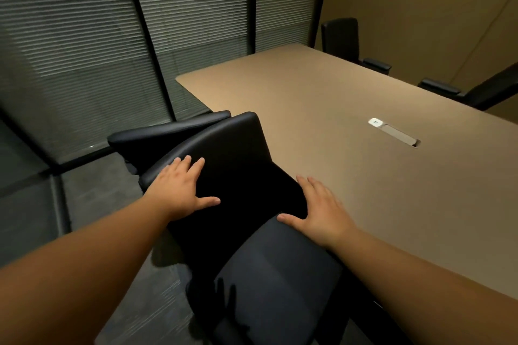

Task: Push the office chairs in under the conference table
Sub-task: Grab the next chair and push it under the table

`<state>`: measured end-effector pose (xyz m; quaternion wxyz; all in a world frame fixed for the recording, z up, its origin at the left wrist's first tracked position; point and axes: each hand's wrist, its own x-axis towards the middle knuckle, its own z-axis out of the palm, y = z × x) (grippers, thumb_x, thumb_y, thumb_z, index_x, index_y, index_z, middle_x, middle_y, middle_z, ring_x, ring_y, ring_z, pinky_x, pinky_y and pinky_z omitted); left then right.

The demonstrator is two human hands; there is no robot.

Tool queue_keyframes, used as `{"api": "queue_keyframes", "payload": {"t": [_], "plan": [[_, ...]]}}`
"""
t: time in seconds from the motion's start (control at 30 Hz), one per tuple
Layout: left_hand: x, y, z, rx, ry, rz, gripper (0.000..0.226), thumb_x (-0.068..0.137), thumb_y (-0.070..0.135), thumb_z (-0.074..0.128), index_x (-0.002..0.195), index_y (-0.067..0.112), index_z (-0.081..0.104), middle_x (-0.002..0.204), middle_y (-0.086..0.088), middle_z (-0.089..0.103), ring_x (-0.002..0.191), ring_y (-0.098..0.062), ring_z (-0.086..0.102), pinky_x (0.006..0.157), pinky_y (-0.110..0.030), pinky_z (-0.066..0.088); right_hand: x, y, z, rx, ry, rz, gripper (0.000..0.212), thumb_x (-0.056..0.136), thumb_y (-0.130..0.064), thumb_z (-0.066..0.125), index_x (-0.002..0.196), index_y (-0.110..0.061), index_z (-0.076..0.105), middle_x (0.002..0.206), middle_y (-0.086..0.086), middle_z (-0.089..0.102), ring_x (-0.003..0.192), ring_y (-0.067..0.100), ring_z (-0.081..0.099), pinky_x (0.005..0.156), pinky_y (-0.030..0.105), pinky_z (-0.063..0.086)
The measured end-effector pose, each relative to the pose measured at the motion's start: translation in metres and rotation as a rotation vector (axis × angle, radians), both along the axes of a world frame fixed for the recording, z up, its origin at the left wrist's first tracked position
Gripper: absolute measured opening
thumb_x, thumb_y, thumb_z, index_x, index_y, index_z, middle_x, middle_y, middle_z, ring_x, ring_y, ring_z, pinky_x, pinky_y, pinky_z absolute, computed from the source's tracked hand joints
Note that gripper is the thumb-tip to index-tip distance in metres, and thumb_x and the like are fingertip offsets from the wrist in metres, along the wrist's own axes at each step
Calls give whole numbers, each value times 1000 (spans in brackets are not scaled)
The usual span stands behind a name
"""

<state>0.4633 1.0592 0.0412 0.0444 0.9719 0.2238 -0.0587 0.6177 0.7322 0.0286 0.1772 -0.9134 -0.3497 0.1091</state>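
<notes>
Both palms flat on the black chair back (pixel 235 165), which sits at the near long edge of the conference table (pixel 336 109) and, as far as we can see, isn't tucked under yet. Flat hands suit a push; no grip needed. Left hand (pixel 179 190): fingers straight and spread on the upper left of the back, thumb out. Right hand (pixel 319 210): fingers straight along the right edge, thumb out, clasping nothing. Two other chairs (pixel 340 36) sit on the far side.
</notes>
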Motion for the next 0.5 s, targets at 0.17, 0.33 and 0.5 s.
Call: {"api": "queue_keyframes", "payload": {"t": [0.17,0.33,0.5], "plan": [[0,56,-21,6,53,78,140,54,113,19,165,29,1,173,-9,5,158,-34,6,126,-51,14,8,56,-16,-2,48,47,128,57,-111,24,162,-40,4,171,0,15,156,23,15,124,43,17],[8,88,-32,-26,131,101,147,52,111,21,164,17,9,174,-7,-1,159,-31,4,125,-53,14,13,95,-27,-9,93,66,129,56,-110,27,163,-39,4,172,-1,15,158,21,12,127,45,17],[8,91,-37,-67,120,106,135,65,101,45,164,15,10,174,-8,2,158,-32,6,126,-50,17,13,113,-35,-18,109,106,130,57,-110,26,164,-37,6,172,-2,15,158,20,11,127,49,19]]}}
